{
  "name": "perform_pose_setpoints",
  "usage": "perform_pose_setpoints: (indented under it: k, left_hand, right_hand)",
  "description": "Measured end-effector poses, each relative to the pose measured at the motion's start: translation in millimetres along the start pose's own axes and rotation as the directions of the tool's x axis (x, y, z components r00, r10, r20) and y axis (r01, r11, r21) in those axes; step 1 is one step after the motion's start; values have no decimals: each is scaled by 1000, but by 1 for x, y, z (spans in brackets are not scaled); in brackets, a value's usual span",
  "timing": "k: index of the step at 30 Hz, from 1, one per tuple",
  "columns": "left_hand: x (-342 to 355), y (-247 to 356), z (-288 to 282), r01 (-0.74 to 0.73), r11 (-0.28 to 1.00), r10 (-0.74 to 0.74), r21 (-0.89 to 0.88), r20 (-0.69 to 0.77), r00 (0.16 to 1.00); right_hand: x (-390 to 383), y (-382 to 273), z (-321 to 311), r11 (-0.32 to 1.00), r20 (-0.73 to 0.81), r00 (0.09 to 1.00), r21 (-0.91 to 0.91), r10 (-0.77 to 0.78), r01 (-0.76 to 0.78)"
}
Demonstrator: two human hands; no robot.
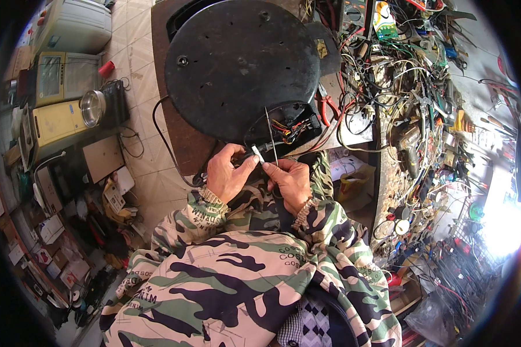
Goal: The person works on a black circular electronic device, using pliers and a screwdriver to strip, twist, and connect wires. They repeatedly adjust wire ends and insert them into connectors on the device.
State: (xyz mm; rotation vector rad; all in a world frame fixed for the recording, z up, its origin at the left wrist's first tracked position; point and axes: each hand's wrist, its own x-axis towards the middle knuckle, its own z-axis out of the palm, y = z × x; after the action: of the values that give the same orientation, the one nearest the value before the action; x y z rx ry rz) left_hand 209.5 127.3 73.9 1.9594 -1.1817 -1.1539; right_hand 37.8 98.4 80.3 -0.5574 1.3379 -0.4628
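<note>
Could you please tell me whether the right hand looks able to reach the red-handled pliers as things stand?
Probably yes: the pliers lie nearby, apparently uncovered, though the right hand is busy at the white piece.

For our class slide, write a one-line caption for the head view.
The left hand and right hand hold a small white piece beside a round black device with exposed wires.

Semi-gloss black disc point(242, 66), shiny metal bowl point(92, 108), matt cloth jacket point(214, 289), smooth floor tiles point(140, 52)
</note>
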Motion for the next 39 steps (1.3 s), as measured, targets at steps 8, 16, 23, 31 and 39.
perform_pose_setpoints:
  k: [8,16,23,31,39]
  left_hand:
    - [5,6,-1,76,995,-74,-61,38,997]
    - [7,8,-1,97,995,-96,-38,46,994]
    - [8,9,-4,142,986,-133,-88,94,987]
    - [9,9,-3,139,988,-135,-67,65,989]
    - [8,7,3,195,980,-195,-33,8,981]
  right_hand:
    - [-3,-3,2,1000,-35,999,0,-11,11]
    - [-6,-10,5,993,-50,997,-100,-66,61]
    - [-1,-7,-2,969,3,996,-229,-90,88]
    - [0,-8,-2,880,6,982,-444,-187,171]
    - [-10,-14,9,579,10,813,-697,-582,423]
